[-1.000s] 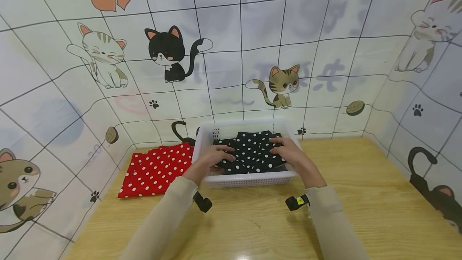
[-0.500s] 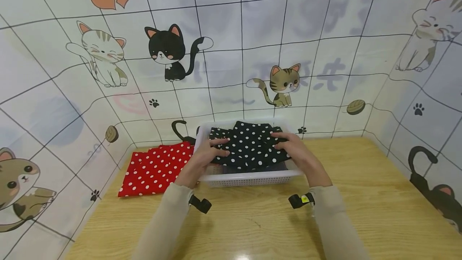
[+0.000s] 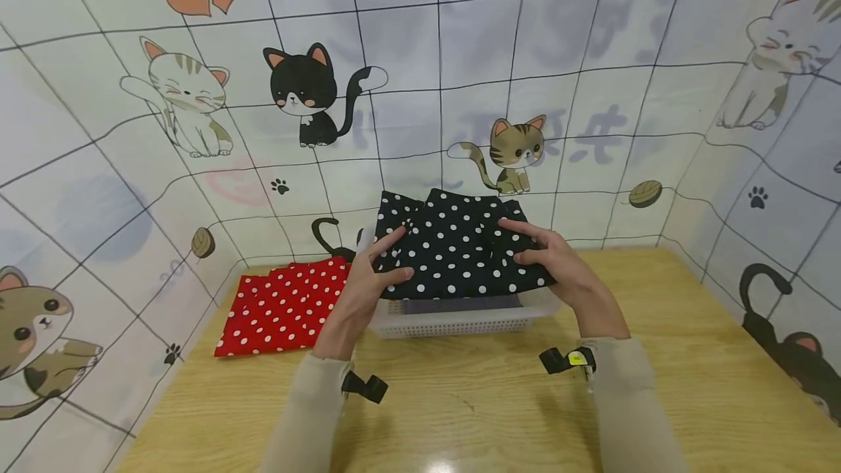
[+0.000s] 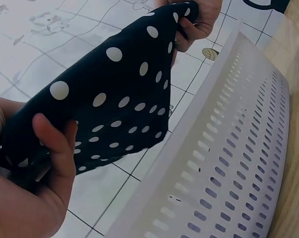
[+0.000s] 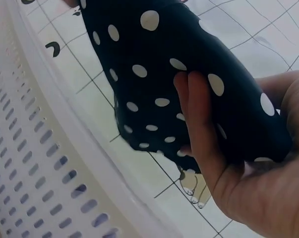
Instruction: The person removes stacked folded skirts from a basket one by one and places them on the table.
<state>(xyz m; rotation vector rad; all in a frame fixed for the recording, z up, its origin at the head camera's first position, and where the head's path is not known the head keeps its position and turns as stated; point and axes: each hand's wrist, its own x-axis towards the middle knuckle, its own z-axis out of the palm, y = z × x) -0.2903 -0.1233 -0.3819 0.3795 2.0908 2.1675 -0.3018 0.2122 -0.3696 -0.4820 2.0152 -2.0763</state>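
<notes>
Hands (image 3: 364,283) (image 3: 566,266) on black cloth (image 3: 456,247), long axis left-right

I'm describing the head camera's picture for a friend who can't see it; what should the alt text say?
A person's left hand and right hand hold a black polka-dot cloth over a white perforated basket on a wooden table. A red polka-dot cloth lies beside the basket, on the person's left, with a cartoon-cat wall behind.
</notes>
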